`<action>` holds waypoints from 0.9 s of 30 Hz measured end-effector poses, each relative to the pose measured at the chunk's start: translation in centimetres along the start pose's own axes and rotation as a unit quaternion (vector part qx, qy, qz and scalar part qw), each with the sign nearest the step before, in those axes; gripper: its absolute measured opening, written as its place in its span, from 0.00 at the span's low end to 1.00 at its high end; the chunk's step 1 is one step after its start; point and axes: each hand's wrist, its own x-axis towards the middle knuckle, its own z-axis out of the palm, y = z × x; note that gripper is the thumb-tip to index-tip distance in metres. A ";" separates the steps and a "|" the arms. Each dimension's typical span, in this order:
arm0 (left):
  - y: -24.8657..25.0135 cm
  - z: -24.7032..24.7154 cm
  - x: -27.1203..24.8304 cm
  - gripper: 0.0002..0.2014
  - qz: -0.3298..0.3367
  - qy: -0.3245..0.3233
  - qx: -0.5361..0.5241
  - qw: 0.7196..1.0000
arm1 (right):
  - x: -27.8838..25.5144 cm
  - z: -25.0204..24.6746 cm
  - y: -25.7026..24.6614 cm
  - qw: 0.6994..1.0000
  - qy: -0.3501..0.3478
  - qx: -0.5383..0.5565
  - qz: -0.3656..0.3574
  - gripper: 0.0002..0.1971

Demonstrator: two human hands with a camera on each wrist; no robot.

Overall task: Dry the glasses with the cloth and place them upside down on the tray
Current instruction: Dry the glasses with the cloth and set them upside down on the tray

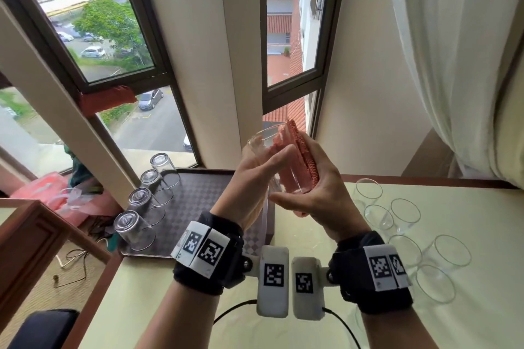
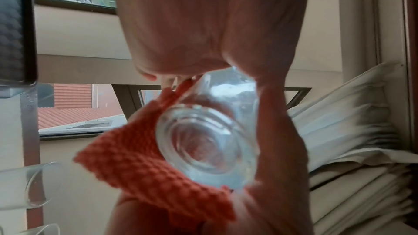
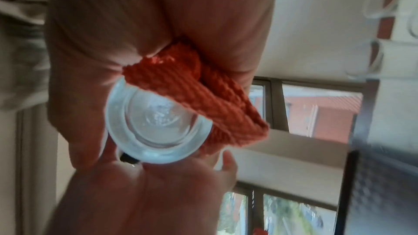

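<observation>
The clear, straight-sided drinking glass is held in the air above the near right corner of the dark checkered tray. Its long axis is tilted, mouth up and away, thick base toward the wrists. The left hand is wrapped round its wall; the right hand clasps the folded orange knitted cloth against the glass's right side. The tray's bare patch lies left — nearer the left hand — so, by my judgement, setting down needs a full flip, mouth downward.
</observation>
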 end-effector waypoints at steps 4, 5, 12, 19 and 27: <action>-0.6 -0.2 0.0 0.32 0.015 0.016 0.007 1.000 | 0.0 -0.2 0.1 0.990 -0.023 0.137 0.038 0.48; -0.7 -0.3 0.0 0.35 0.014 0.010 0.009 1.000 | 0.0 -0.3 0.2 0.984 -0.029 0.168 0.047 0.47; -0.9 -1.2 0.7 0.37 -0.028 0.071 0.001 0.997 | 0.4 -0.6 0.5 0.999 0.045 -0.009 0.002 0.46; -1.1 -0.5 1.0 0.46 -0.025 0.063 0.011 0.998 | 0.4 -0.9 1.1 0.991 -0.018 0.121 0.058 0.45; -1.2 -0.9 1.7 0.49 -0.030 0.105 0.037 0.993 | 0.8 -1.3 1.4 0.999 0.035 0.029 0.009 0.47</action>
